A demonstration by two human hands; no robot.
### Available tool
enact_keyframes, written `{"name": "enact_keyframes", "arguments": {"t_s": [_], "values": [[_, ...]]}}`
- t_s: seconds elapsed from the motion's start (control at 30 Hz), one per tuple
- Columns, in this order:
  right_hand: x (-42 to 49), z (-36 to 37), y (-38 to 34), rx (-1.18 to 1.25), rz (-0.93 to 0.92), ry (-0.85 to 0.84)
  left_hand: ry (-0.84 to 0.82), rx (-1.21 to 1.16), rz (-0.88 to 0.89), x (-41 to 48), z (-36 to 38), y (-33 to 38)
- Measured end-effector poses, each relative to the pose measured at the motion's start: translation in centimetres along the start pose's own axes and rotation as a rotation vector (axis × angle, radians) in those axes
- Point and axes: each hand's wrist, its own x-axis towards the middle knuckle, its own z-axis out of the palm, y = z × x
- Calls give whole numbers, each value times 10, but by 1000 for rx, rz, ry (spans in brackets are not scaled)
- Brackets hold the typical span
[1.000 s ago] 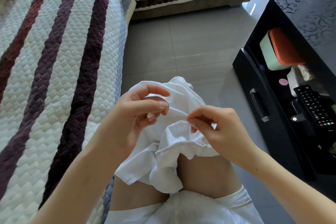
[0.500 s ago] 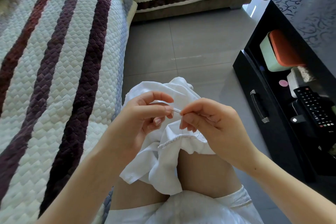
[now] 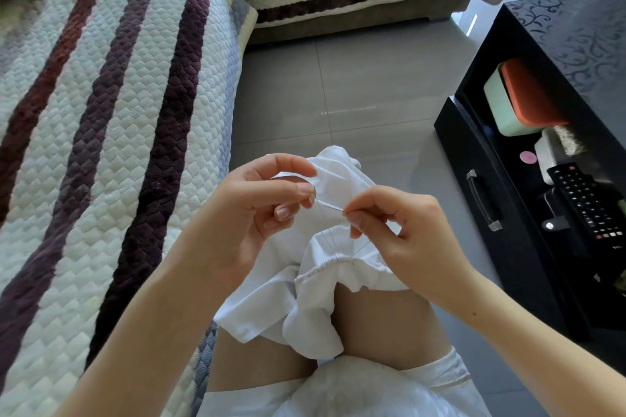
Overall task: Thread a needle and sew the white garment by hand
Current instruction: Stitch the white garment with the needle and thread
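While right hand (image 3: pixel 413 237) pinches the needle (image 3: pixel 330 206) and left hand (image 3: pixel 257 213) grips the white garment (image 3: pixel 305 308), stitching seems under way (thread too fine to see), seam unfinished.

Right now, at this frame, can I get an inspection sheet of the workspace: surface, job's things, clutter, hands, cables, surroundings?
Surface: the person's lap; the white garment drapes over the bare knees.
Job's things: needle spans the gap between both hands above the garment; thread too fine to make out.
Clutter: remote and orange-lidded box in the open black cabinet on the right.
Hands: left hand pinches a garment fold at one end of the needle; right hand pinches the other end.
Cables: nothing seen.
Surroundings: striped sofa cover to the left, grey tiled floor ahead.
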Motion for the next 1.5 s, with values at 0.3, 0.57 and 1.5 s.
{"name": "enact_keyframes", "arguments": {"t_s": [0.3,0.57,1.5], "values": [[5,3,-14,208,-55,-5,34,43,-25,4,-2,-6],[6,-9,-18,373,70,32,56,351,-7,-4,4,-43],[65,-92,26,477,388,487,69,471,-107,-21,8,-58]]}}
